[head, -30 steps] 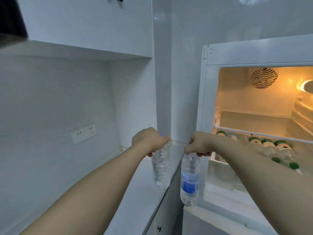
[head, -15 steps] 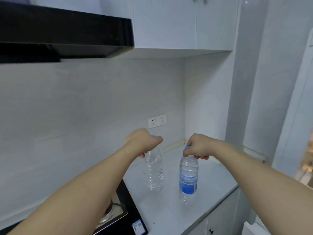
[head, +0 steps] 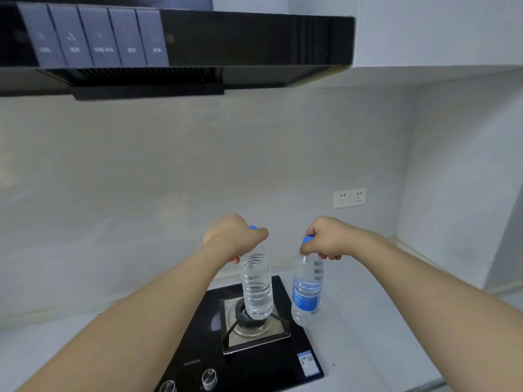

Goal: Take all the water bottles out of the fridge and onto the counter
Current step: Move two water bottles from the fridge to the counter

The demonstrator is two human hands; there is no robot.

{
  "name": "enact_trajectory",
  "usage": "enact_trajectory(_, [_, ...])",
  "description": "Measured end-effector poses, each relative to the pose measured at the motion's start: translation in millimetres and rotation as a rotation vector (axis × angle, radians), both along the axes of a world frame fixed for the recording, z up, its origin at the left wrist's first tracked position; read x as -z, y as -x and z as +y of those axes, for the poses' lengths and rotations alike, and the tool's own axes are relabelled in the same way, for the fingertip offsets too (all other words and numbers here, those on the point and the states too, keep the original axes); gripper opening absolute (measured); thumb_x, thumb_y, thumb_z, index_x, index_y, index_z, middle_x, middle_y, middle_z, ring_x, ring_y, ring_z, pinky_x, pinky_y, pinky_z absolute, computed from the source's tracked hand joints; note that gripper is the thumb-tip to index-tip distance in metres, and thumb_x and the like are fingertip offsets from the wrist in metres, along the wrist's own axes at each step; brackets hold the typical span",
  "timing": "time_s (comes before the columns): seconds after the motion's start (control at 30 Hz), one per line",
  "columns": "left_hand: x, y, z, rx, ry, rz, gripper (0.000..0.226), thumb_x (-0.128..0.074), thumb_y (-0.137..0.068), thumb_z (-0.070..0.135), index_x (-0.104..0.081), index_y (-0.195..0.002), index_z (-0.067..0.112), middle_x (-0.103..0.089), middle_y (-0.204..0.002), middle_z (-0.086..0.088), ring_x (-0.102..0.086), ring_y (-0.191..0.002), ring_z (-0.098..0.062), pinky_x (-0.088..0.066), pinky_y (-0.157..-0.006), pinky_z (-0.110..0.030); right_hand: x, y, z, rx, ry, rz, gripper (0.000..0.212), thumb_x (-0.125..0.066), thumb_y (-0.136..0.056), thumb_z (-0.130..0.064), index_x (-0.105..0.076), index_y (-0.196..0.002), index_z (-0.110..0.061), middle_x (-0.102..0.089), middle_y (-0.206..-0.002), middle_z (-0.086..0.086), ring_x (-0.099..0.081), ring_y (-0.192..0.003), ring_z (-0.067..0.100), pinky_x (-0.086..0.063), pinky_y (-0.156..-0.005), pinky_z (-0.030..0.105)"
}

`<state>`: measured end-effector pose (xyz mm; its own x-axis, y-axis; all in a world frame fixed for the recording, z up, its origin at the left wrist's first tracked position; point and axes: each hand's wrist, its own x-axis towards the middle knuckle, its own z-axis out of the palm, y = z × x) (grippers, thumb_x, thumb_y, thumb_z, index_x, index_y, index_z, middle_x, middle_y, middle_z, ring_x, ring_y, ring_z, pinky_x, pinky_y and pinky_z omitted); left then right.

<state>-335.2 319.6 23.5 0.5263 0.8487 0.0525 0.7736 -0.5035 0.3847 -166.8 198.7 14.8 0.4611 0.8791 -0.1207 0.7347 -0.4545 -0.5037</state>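
My left hand grips the blue-capped neck of a clear, unlabelled water bottle, which hangs upright in the air over the stove burner. My right hand grips the neck of a second water bottle with a blue label; it hangs upright above the stove's right edge and the white counter. Both bottles are off the surface. The fridge is out of view.
A black gas stove with a steel burner and two knobs lies below the bottles. A black range hood hangs overhead. Two wall sockets sit on the backsplash. White counter extends on both sides of the stove.
The view swung left from the open fridge to the counter and stove. Both hands carried their bottles left with it; they now hang over the stove instead of the counter's right end.
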Motion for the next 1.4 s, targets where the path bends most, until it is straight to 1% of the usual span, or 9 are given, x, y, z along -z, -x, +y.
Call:
enact_trajectory(0.17, [3,67,36,-0.068,0.009,-0.019,0.04,-0.052,-0.077,0.048,-0.056,-0.065,0.01,-0.063,-0.052,-0.002,-0.062,-0.043,-0.018,-0.053,-0.064,-0.025,-5,58,48,-0.089,0.002,-0.02,0.022,-0.065,-0.077,-0.027,-0.068,-0.086,-0.007,-0.058,-0.061,0.004,-0.046,-0.047,0.017,-0.041,-0.047,0.021])
enact_trajectory(0.33, [1,142,74,-0.128,0.005,-0.037,0.039,-0.053,-0.078,0.046,-0.053,-0.065,0.01,-0.062,-0.051,-0.003,-0.06,-0.042,-0.02,-0.054,-0.066,-0.027,-15,124,97,-0.158,0.001,-0.052,0.022,-0.066,-0.078,-0.029,-0.068,-0.088,-0.01,-0.058,-0.061,0.003,-0.047,-0.047,0.017,-0.042,-0.049,0.021])
enact_trajectory(0.53, [0,246,114,-0.17,-0.064,-0.004,0.037,-0.053,-0.079,0.046,-0.051,-0.066,0.012,-0.062,-0.05,-0.004,-0.059,-0.045,-0.02,-0.054,-0.065,-0.026,-15,220,154,-0.216,-0.017,-0.064,0.016,-0.064,-0.079,-0.029,-0.067,-0.084,-0.014,-0.06,-0.061,0.003,-0.048,-0.047,0.016,-0.042,-0.05,0.021])
enact_trajectory(0.67, [2,318,142,-0.217,-0.061,-0.016,0.038,-0.053,-0.08,0.047,-0.05,-0.066,0.012,-0.062,-0.051,-0.005,-0.057,-0.043,-0.019,-0.054,-0.065,-0.026,-8,285,191,-0.264,-0.023,-0.074,0.014,-0.065,-0.081,-0.029,-0.066,-0.084,-0.016,-0.061,-0.061,0.003,-0.05,-0.046,0.015,-0.043,-0.049,0.021])
enact_trajectory(0.8, [12,377,169,-0.265,-0.057,-0.012,0.038,-0.053,-0.079,0.047,-0.05,-0.067,0.012,-0.062,-0.05,-0.005,-0.056,-0.044,-0.019,-0.05,-0.06,-0.025,-3,342,224,-0.321,-0.025,-0.053,0.019,-0.066,-0.083,-0.028,-0.067,-0.094,-0.013,-0.063,-0.066,0.005,-0.054,-0.05,0.016,-0.047,-0.049,0.023])
enact_trajectory(1.03, [39,453,226,-0.36,0.004,0.003,0.037,-0.052,-0.078,0.047,-0.048,-0.067,0.013,-0.062,-0.054,-0.004,-0.062,-0.053,-0.021,-0.051,-0.064,-0.025,15,415,294,-0.443,0.003,-0.034,0.022,-0.069,-0.084,-0.029,-0.065,-0.1,-0.014,-0.068,-0.073,0.008,-0.06,-0.053,0.016,-0.055,-0.056,0.027])
enact_trajectory(1.13, [50,475,252,-0.397,0.019,0.003,0.038,-0.052,-0.078,0.048,-0.046,-0.066,0.013,-0.06,-0.053,-0.003,-0.062,-0.053,-0.02,-0.047,-0.061,-0.024,22,435,327,-0.503,0.014,-0.042,0.024,-0.069,-0.084,-0.028,-0.064,-0.102,-0.013,-0.068,-0.074,0.008,-0.061,-0.054,0.016,-0.056,-0.058,0.027])
enact_trajectory(1.23, [59,497,274,-0.441,0.035,0.007,0.037,-0.052,-0.08,0.047,-0.045,-0.066,0.013,-0.058,-0.054,-0.002,-0.063,-0.052,-0.019,-0.046,-0.06,-0.023,27,455,364,-0.568,0.021,-0.063,0.022,-0.07,-0.083,-0.026,-0.064,-0.1,-0.013,-0.068,-0.075,0.008,-0.06,-0.054,0.016,-0.055,-0.057,0.027])
enact_trajectory(1.4, [64,544,313,-0.534,0.046,0.001,0.038,-0.053,-0.08,0.049,-0.046,-0.07,0.012,-0.059,-0.057,-0.002,-0.066,-0.057,-0.021,-0.052,-0.065,-0.027,34,495,431,-0.671,-0.004,-0.076,0.018,-0.07,-0.081,-0.027,-0.064,-0.092,-0.015,-0.069,-0.077,0.009,-0.058,-0.053,0.016,-0.053,-0.056,0.028])
